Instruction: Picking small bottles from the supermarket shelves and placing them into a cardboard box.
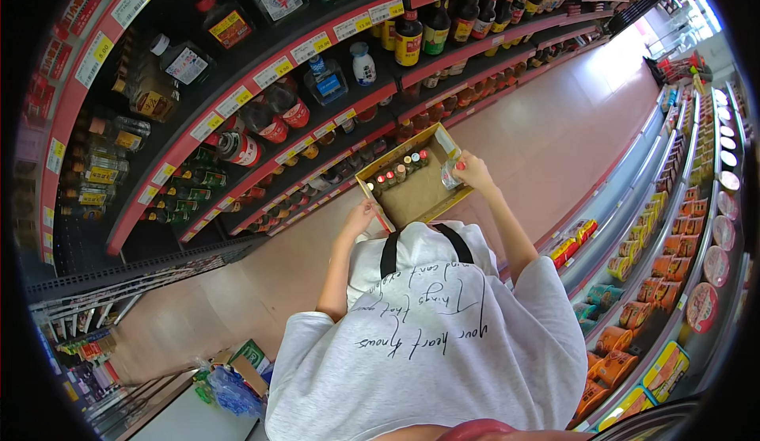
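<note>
A shallow yellow cardboard box is held in front of my body, its open top towards me. My left hand grips its near left rim. In my right hand is a small clear bottle with a red cap, tilted over the right end of the box. Along the far wall of the box stands a row of several small bottles, with red, white and brownish caps. Brown cardboard shows across the near half of the box floor. The fingers partly hide the clear bottle.
Beyond the box, tiered shelves with pink price rails carry sauce bottles and liquor bottles. On the right, another shelf holds instant noodle cups. A tiled aisle runs between. Behind on the left lies a blue plastic bag.
</note>
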The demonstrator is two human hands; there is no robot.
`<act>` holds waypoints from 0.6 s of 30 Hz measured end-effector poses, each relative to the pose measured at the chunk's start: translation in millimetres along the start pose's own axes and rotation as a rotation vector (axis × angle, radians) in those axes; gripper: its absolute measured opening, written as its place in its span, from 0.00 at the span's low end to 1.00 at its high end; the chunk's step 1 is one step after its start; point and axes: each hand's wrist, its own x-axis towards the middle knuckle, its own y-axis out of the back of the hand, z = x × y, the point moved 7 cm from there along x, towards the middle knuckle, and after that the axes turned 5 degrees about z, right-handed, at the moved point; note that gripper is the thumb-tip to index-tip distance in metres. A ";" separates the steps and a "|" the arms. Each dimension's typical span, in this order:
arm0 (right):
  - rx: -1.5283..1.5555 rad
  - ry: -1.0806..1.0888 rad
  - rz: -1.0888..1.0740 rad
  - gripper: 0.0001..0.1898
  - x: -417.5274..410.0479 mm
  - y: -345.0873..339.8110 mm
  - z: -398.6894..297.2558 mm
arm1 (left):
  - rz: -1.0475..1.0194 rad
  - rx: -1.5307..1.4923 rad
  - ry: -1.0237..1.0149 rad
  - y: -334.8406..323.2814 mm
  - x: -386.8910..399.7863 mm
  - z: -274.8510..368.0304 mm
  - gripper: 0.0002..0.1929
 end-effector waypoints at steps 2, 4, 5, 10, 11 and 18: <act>-0.027 -0.012 0.047 0.14 4.2 -19.8 34.5 | 0.005 0.011 0.015 -16.0 -1.6 -5.9 0.18; -0.097 -0.136 -0.020 0.19 11.2 -32.9 39.0 | -0.012 -0.071 0.041 -35.8 2.2 -36.6 0.18; -0.102 -0.120 -0.034 0.19 15.3 -39.3 33.4 | -0.052 -0.145 0.051 -47.4 4.3 -45.8 0.19; -0.503 0.065 -0.033 0.21 52.8 -82.8 50.9 | 0.050 0.052 0.101 -64.1 3.8 -53.6 0.19; -0.567 0.096 -0.070 0.21 58.3 -95.1 52.9 | 0.059 0.043 0.137 -65.0 0.7 -58.1 0.19; -0.710 0.138 -0.170 0.17 88.7 -137.1 63.9 | 0.203 -0.243 0.124 -68.6 -22.2 -60.5 0.23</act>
